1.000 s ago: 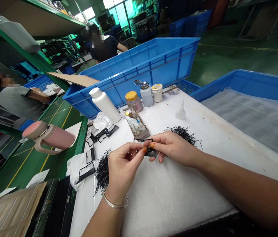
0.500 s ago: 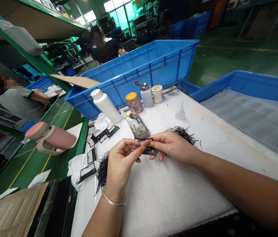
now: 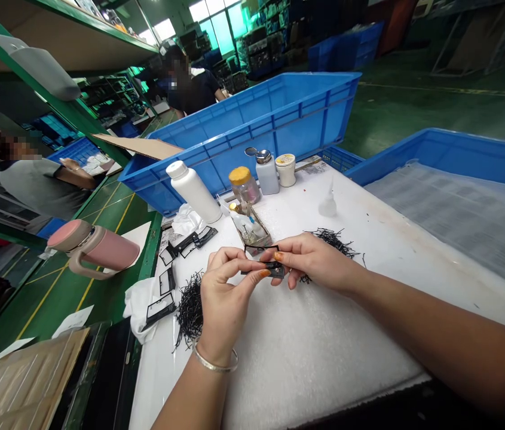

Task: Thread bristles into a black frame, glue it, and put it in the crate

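My left hand (image 3: 225, 292) and my right hand (image 3: 312, 260) meet over the white foam mat (image 3: 324, 352), each pinching one side of a small black rectangular frame (image 3: 265, 258). The left thumb and forefinger close on its left edge, the right fingers on its right edge. A pile of thin black strips (image 3: 188, 309) lies just left of my left hand. Another pile of black strips (image 3: 333, 241) lies behind my right hand. Several more black frames (image 3: 176, 254) lie at the mat's left edge.
A white bottle (image 3: 193, 191), a yellow-capped jar (image 3: 244, 185), a small tray (image 3: 252, 230) and other small containers stand at the back. Blue crates (image 3: 252, 128) sit behind and to the right (image 3: 453, 158). A pink mug (image 3: 95, 251) lies left. Two other people work farther off.
Both hands have lifted slightly and shifted away from me with the frame; the grip has stayed the same.
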Motion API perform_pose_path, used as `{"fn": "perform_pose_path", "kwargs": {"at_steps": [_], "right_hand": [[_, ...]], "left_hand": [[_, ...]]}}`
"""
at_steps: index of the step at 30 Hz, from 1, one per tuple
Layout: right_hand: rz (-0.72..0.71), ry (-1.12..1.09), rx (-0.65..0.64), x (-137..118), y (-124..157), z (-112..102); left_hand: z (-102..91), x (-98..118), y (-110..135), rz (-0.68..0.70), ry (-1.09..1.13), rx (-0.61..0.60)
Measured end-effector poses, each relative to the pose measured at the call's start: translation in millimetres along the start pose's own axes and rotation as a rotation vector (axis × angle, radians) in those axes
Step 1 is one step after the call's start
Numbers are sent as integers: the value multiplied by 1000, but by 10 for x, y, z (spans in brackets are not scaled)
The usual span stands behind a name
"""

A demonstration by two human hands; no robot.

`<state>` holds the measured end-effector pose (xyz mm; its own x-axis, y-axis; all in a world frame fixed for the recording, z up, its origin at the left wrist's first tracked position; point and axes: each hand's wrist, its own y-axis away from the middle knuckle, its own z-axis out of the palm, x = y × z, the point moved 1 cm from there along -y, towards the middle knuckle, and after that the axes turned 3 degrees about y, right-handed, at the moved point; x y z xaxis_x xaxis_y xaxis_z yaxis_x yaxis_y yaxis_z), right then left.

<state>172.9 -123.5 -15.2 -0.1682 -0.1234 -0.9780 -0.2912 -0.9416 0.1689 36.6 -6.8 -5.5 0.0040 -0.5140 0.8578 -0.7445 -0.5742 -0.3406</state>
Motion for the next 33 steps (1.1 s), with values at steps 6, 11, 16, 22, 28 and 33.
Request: {"fn": "perform_pose_path", "kwargs": {"at_steps": [6, 11, 16, 22, 28, 33], "right_hand": [[-34, -69, -49, 37, -13, -14], [-28, -64, -58, 32, -3, -7], [-23, -63, -56, 40, -5, -5], [-20, -74, -41, 22, 13, 1], [-38, -51, -43, 7, 28, 6], [-68, -20, -57, -1, 45, 12]], "left_hand": [[36, 11, 9, 27, -93, -5], [59, -10, -2, 3, -27, 16], [93, -27, 10, -51, 75, 12], [100, -44, 19, -16, 39, 44], [99, -59, 14, 11, 5, 69], [98, -82, 15, 7, 17, 79]]}}
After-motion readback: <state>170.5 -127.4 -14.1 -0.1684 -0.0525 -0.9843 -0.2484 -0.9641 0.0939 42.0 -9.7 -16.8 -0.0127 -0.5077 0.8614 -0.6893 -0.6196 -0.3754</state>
